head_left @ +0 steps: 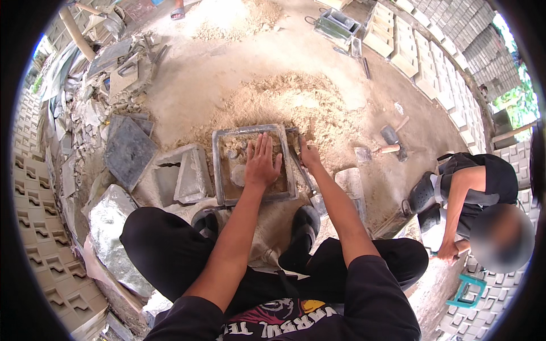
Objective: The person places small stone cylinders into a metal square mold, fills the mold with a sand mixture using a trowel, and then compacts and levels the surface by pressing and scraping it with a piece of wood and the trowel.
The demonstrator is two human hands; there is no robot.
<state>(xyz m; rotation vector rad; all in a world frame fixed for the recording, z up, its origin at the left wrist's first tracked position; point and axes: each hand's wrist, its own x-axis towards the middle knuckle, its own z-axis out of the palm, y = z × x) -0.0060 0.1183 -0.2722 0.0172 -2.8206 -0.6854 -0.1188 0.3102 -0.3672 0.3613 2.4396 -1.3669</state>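
A square metal mould frame [219,170] lies on the ground between my feet, with sandy material and raised shapes inside. Over it my left hand [261,163] is flat, its fingers stretched and close together. My right hand [309,156] is just beyond the frame's right side with curled fingers; what they hold, if anything, is hidden. Alongside that hand, a dark narrow bar [300,169] slants along the frame's edge. Loose sandy mix [273,102] is heaped directly behind the mould.
Left of the mould are a pale cast block [190,176] and a dark square plate [129,149]. A mallet [391,136] and a wood-handled trowel [387,149] lie to the right. Another person [483,187] bends over at far right, near a green stool [467,291]. Pale blocks [398,48] line the back right.
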